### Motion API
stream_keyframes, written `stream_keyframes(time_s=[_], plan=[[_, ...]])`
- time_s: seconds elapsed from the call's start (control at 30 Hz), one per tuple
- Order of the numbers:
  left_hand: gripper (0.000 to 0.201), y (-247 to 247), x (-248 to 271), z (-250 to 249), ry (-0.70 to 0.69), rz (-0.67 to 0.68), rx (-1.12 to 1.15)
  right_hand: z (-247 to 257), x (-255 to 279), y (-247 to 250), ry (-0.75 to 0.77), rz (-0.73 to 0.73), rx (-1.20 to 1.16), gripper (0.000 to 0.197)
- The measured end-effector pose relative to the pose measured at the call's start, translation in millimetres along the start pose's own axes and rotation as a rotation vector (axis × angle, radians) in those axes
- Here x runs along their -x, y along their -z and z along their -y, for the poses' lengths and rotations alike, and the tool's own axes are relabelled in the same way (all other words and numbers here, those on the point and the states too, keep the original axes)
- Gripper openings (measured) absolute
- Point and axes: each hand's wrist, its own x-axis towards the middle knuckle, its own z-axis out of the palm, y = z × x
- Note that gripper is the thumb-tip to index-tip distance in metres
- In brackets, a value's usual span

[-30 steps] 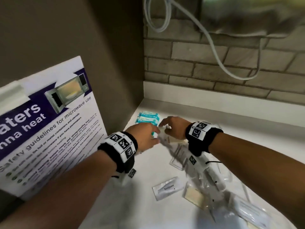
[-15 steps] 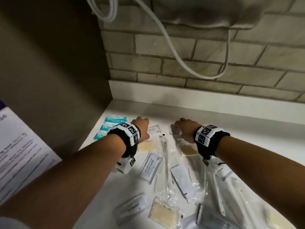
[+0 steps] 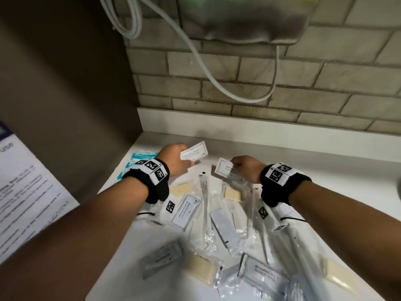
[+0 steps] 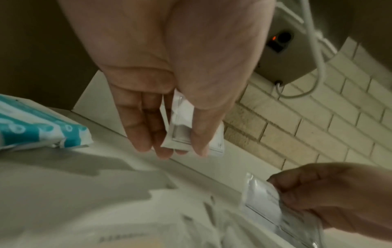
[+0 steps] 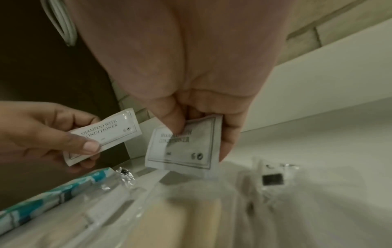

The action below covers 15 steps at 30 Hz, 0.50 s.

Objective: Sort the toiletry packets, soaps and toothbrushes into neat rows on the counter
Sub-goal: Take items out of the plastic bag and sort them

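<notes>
Above the back of the counter (image 3: 282, 148), the left hand (image 3: 173, 158) pinches one shampoo packet (image 3: 194, 151) between thumb and straight fingers, lifted clear of the surface with its printed face up. Just beside it, apart from it, the right hand (image 3: 247, 168) has its fingers curled round a second packet (image 3: 224, 168), thumb pressed on the print; this one hangs tilted, low over the pile. Under and in front of both hands lies a loose pile: wrapped toothbrushes (image 3: 205, 205) running front to back, tan soaps (image 3: 233, 193) in clear film, and more shampoo packets, one (image 3: 186, 210) just under the left wrist and another (image 3: 263, 273) at the near edge, blurred. A grey sachet (image 3: 162, 258) lies near the front left, beside a further soap (image 3: 200, 270). Left of the left hand, against the dark side wall, blue-and-white packs (image 3: 141, 157) lie in a short row. A brick wall (image 3: 303, 83) stands behind the counter, with a white cable (image 3: 217, 81) looping down it from a grey unit (image 3: 238, 18) above. A printed notice (image 3: 26, 192) leans at far left.
</notes>
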Motion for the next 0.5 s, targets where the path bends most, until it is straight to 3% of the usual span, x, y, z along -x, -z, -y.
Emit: stream_keyframes(time_s=[0.17, 0.27, 0.5], plan=[[0.022, 10.0, 36.8, -16.8, -0.061, -0.033, 0.184, -4.3, 50.6, 7.5, 0.001, -0.073, -0.089, 0.018], [0.040, 6.1, 59.6, -25.9, -0.090, -0.035, 0.272, 1.3, 86.0, 12.0, 0.080, -0.098, -0.093, 0.013], [0.033, -24.2, 126.3, -67.0, -0.134, 0.139, 0.493, 23.9, 161.3, 15.0, 0.333, -0.133, -0.153, 0.014]])
